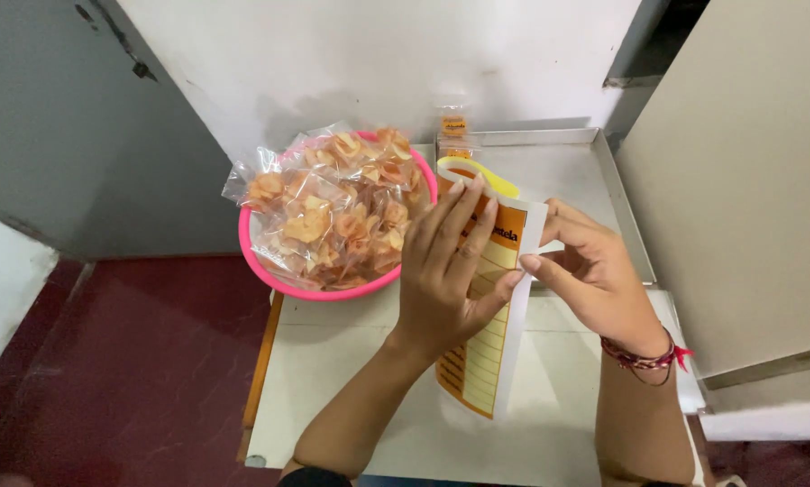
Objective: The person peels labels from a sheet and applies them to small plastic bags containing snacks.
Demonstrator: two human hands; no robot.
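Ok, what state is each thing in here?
Label sheet: held up, top curled over.
Left hand: flat on the sheet, fingers spread.
Right hand: pinching the sheet's right edge.
Pink basin: heaped with sealed snack bags.
Tray: one small packet at its back edge.

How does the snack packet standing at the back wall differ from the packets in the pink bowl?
The lone packet stands upright against the wall on the metal tray, apart from the rest; the bowl packets lie heaped and tilted in the pink bowl. The lone one looks smaller, being farther from the camera. All are clear bags of orange snacks.
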